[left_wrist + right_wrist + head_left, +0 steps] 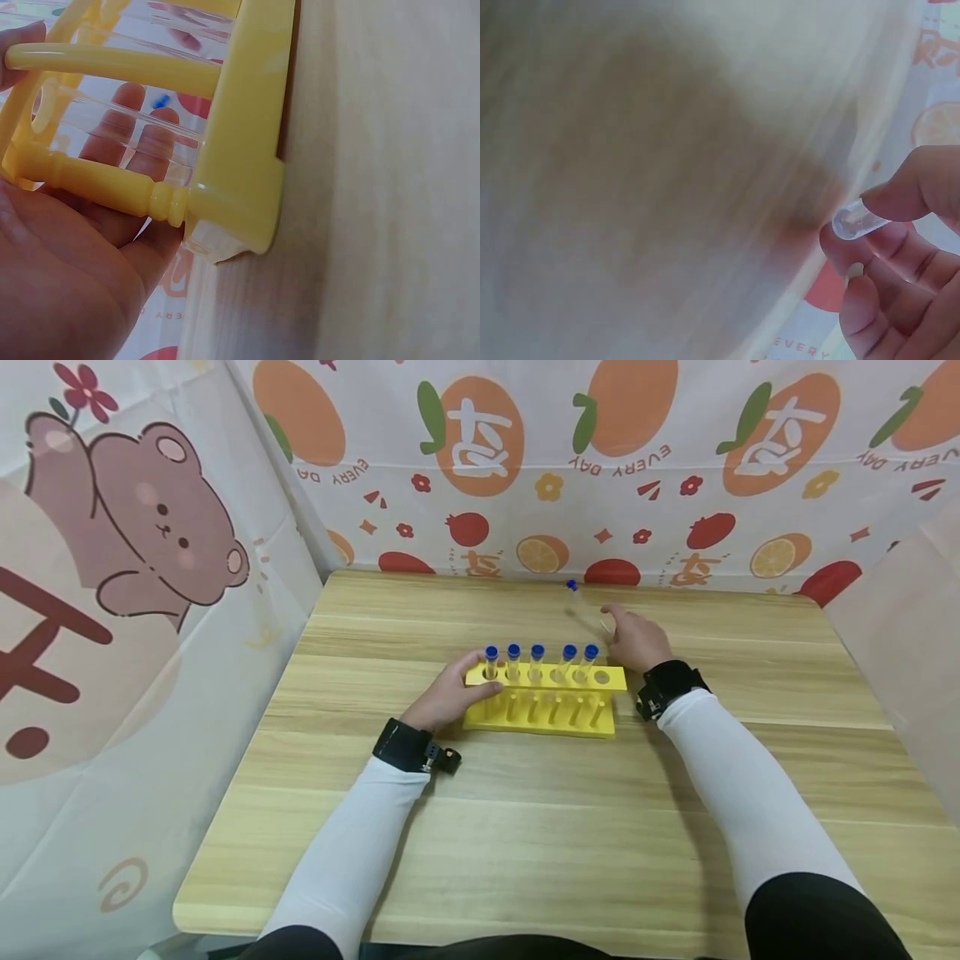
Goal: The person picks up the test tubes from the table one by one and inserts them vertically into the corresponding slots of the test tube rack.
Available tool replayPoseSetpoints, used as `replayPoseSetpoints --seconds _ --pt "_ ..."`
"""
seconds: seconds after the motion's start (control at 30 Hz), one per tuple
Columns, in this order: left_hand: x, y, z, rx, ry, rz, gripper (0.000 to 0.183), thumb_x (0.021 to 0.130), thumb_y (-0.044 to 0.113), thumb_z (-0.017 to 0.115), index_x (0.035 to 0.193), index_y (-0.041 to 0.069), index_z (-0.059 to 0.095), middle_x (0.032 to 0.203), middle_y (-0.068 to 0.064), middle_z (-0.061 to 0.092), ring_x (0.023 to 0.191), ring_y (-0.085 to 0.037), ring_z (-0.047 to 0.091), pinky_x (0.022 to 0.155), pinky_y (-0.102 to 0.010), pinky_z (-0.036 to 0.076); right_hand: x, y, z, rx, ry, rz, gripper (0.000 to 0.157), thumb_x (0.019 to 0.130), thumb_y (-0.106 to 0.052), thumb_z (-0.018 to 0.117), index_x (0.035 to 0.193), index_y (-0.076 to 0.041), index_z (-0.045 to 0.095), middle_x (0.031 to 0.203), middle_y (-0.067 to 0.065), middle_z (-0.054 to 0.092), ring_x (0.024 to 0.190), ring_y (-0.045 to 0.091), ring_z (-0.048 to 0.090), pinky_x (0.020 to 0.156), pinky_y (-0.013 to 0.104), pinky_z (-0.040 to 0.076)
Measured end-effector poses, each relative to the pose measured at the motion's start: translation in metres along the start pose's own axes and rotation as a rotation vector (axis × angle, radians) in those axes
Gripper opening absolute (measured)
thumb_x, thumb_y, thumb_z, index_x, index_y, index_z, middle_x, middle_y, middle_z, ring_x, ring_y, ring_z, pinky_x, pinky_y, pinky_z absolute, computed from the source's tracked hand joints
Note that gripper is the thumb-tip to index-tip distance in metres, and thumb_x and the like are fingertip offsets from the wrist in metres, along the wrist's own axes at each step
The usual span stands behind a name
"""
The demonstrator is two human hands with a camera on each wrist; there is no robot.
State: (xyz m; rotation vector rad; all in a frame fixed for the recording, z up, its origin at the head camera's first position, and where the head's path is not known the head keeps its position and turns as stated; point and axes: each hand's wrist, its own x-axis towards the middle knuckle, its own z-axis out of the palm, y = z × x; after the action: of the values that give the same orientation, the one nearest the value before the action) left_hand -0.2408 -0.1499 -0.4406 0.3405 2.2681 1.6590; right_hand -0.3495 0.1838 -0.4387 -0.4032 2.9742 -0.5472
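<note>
A yellow test tube rack point(545, 677) stands on the table. Several clear test tubes with blue caps point(537, 651) stand in it, and the hole at its right end shows no tube. My left hand point(450, 695) grips the rack's left end; in the left wrist view, the fingers point(154, 139) curl behind its yellow end post point(112, 180). Beyond the rack's right end, my right hand point(643, 642) pinches another clear test tube point(857, 220) near its rounded end, between thumb and fingers. That tube's blue cap point(572, 585) points away toward the back edge.
The wooden table point(480, 843) has its back edge against a fruit-printed cloth point(480, 510). On the left hangs a pale cloth with a bear print point(165, 518), and plain pale cloth point(907, 652) borders the right side.
</note>
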Motion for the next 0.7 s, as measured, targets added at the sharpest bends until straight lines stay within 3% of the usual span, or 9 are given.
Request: replayPoseSetpoints --seconds 0.23,0.53,0.7 --pt "0.001 -0.004 0.0 -0.002 0.007 0.014 0.041 0.091 0.034 0.071 0.127 0.023 0.056 0.135 -0.003 0.053 0.121 -0.022 0.052 0.103 -0.043 0.042 -0.002 0.003 -0.004 0.171 0.039 0.049 0.074 0.086 -0.004 0.061 0.152 -0.021 0.031 0.092 0.011 0.057 0.076 0.029 0.051 0.065 0.039 0.041" --pt "0.002 -0.003 -0.001 0.043 0.01 -0.012 0.041 0.093 0.029 0.069 0.131 0.019 0.055 0.145 -0.005 0.048 0.139 -0.025 0.037 0.117 -0.049 0.025 -0.014 0.003 -0.005 0.4 0.191 0.066 0.059 0.091 -0.008 0.057 0.144 -0.018 0.035 0.101 0.008 0.056 0.071 0.026 0.049 0.063 0.036 0.04" --pt "0.003 -0.001 -0.002 0.029 0.001 -0.024 0.042 0.094 0.025 0.068 0.132 0.016 0.054 0.144 -0.009 0.048 0.136 -0.027 0.041 0.114 -0.049 0.03 -0.02 0.0 -0.006 0.598 0.257 0.088 0.049 0.097 -0.016 0.056 0.142 -0.019 0.038 0.099 0.006 0.056 0.07 0.033 0.061 0.058 0.031 0.048"
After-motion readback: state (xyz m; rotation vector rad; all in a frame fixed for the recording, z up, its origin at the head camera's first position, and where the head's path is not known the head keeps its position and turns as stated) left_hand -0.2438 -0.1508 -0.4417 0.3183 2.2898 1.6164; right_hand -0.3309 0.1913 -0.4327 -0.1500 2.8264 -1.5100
